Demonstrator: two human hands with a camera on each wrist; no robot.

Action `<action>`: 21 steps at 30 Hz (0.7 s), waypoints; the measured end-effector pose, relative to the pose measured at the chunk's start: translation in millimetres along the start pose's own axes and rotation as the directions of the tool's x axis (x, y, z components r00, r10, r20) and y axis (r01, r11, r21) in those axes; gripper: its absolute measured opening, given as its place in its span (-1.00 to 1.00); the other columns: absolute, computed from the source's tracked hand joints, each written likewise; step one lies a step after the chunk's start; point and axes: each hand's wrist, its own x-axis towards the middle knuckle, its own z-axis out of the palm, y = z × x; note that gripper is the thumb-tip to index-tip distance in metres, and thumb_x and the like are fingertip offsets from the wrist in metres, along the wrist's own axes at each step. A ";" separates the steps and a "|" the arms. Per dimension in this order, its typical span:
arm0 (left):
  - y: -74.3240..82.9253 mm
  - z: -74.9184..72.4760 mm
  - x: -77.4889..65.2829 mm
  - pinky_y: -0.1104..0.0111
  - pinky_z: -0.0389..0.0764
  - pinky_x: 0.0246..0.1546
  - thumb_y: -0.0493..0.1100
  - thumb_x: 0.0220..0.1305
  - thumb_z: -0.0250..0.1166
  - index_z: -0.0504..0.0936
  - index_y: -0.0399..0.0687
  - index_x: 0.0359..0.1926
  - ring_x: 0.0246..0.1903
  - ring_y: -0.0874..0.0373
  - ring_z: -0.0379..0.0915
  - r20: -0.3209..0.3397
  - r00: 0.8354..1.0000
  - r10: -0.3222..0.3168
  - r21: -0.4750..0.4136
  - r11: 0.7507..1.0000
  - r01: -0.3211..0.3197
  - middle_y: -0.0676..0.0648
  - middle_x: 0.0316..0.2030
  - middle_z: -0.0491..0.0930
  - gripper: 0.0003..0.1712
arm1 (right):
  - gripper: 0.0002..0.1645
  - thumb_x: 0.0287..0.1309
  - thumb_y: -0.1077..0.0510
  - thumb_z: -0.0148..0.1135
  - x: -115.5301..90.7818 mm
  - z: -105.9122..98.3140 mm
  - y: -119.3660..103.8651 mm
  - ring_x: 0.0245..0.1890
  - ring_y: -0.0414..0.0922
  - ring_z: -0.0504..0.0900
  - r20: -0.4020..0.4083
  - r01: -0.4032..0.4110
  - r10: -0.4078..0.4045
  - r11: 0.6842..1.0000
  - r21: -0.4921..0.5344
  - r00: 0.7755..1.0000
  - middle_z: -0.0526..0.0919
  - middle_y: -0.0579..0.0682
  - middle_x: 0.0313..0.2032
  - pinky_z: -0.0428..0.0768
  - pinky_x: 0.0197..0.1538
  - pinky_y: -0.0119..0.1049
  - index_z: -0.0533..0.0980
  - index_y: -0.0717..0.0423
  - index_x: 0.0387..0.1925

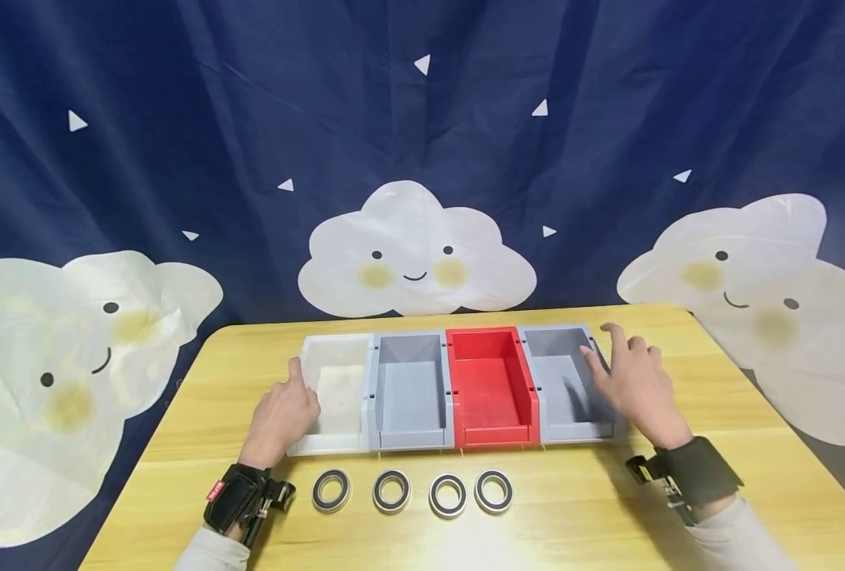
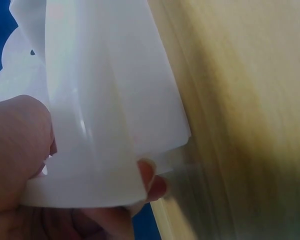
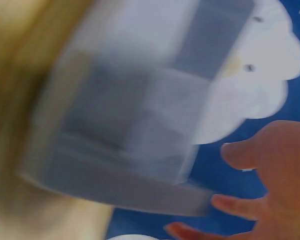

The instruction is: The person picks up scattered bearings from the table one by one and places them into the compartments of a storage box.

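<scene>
In the head view, my left hand (image 1: 283, 412) is at the outer side of the white bin (image 1: 331, 444), leftmost in a joined row. The left wrist view shows the thumb (image 2: 17, 145) on one side of its white wall (image 2: 90, 150) and fingertips on the other, gripping it. My right hand (image 1: 636, 385), fingers spread and holding nothing, hovers by the outer edge of the rightmost grey bin (image 1: 575, 433). In the right wrist view that bin (image 3: 115, 187) is blurred, with fingers near its corner. Between these stand another grey bin (image 1: 411, 438) and a red bin (image 1: 497, 435).
Several ball bearings lie in a line on the wooden table (image 1: 208, 476) in front of the bins, from the leftmost bearing (image 1: 319, 492) to the rightmost bearing (image 1: 480, 492). Behind the table hangs a dark blue curtain (image 1: 251, 143) with white clouds.
</scene>
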 end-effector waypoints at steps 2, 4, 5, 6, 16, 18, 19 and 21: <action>1.2 0.3 0.6 0.15 0.42 -0.58 -0.16 0.39 -0.05 0.03 -0.37 0.36 -0.61 -0.07 0.46 0.002 1.000 0.003 0.002 1.000 -0.003 -0.29 -0.51 0.54 -0.37 | -0.37 0.38 -0.11 0.21 -6.8 -8.5 -12.1 -0.11 0.53 0.43 -0.122 0.096 -0.093 0.995 0.014 0.988 0.50 0.55 -0.06 0.44 -0.25 0.34 0.38 0.25 0.25; 2.1 0.2 0.8 0.15 0.42 -0.59 -0.17 0.39 -0.06 0.03 -0.37 0.36 -0.61 -0.08 0.46 0.006 1.000 -0.002 0.004 1.000 0.002 -0.30 -0.51 0.54 -0.38 | -0.42 0.30 -0.02 0.31 -14.8 -13.8 -26.9 -0.13 0.42 0.48 -0.189 0.216 -0.208 0.976 0.025 0.960 0.55 0.45 -0.07 0.48 -0.21 0.29 0.44 0.23 0.20; 2.6 0.2 0.9 0.15 0.41 -0.59 -0.17 0.39 -0.06 0.03 -0.37 0.35 -0.61 -0.08 0.46 0.008 1.000 -0.005 0.005 1.000 0.005 -0.30 -0.51 0.54 -0.38 | -0.44 0.26 0.04 0.34 -19.7 -15.0 -34.8 -0.14 0.37 0.51 -0.207 0.280 -0.267 0.959 0.035 0.941 0.57 0.40 -0.08 0.50 -0.18 0.26 0.46 0.24 0.18; 3.0 0.2 1.0 0.15 0.41 -0.59 -0.17 0.39 -0.06 0.03 -0.36 0.35 -0.61 -0.08 0.45 0.010 1.000 -0.008 0.004 1.000 0.008 -0.30 -0.51 0.54 -0.38 | -0.46 0.22 0.08 0.37 -25.0 -15.2 -43.1 -0.14 0.30 0.54 -0.212 0.336 -0.320 0.941 0.046 0.924 0.60 0.34 -0.10 0.52 -0.15 0.22 0.48 0.24 0.16; 3.9 -2.5 0.7 0.20 0.36 -0.60 -0.16 0.40 -0.06 -0.01 -0.36 0.40 -0.62 -0.04 0.41 0.019 1.000 -0.010 -0.002 1.000 0.010 -0.24 -0.54 0.51 -0.34 | -0.49 0.18 -0.02 0.44 -87.3 17.6 -99.3 -0.13 -0.18 0.58 0.020 0.606 -0.610 0.790 0.097 0.792 0.64 -0.06 -0.08 0.67 -0.11 -0.26 0.55 0.05 0.11; 3.6 -2.6 0.6 0.20 0.36 -0.60 -0.16 0.40 -0.06 -0.01 -0.36 0.41 -0.63 -0.04 0.41 0.018 1.000 -0.011 -0.001 1.000 0.011 -0.24 -0.54 0.51 -0.34 | -0.51 0.19 -0.04 0.44 -95.6 25.1 -102.0 -0.13 -0.21 0.56 0.069 0.622 -0.628 0.777 0.097 0.775 0.63 -0.08 -0.08 0.66 -0.13 -0.28 0.56 0.03 0.10; 3.5 -2.5 0.5 0.20 0.36 -0.60 -0.16 0.40 -0.06 -0.01 -0.36 0.41 -0.63 -0.04 0.41 0.017 1.000 -0.011 0.000 1.000 0.011 -0.24 -0.54 0.51 -0.33 | -0.51 0.19 -0.05 0.43 -99.4 28.2 -102.7 -0.11 -0.22 0.55 0.094 0.627 -0.634 0.773 0.091 0.768 0.63 -0.10 -0.09 0.66 -0.11 -0.25 0.57 0.02 0.11; 3.1 -2.4 0.4 0.20 0.36 -0.60 -0.16 0.40 -0.06 -0.01 -0.36 0.41 -0.63 -0.04 0.41 0.013 1.000 -0.008 0.003 1.000 0.008 -0.24 -0.55 0.51 -0.34 | -0.51 0.20 -0.07 0.41 -106.0 33.3 -103.6 -0.08 -0.22 0.55 0.146 0.626 -0.634 0.773 0.100 0.760 0.62 -0.13 -0.09 0.65 -0.09 -0.24 0.57 -0.01 0.12</action>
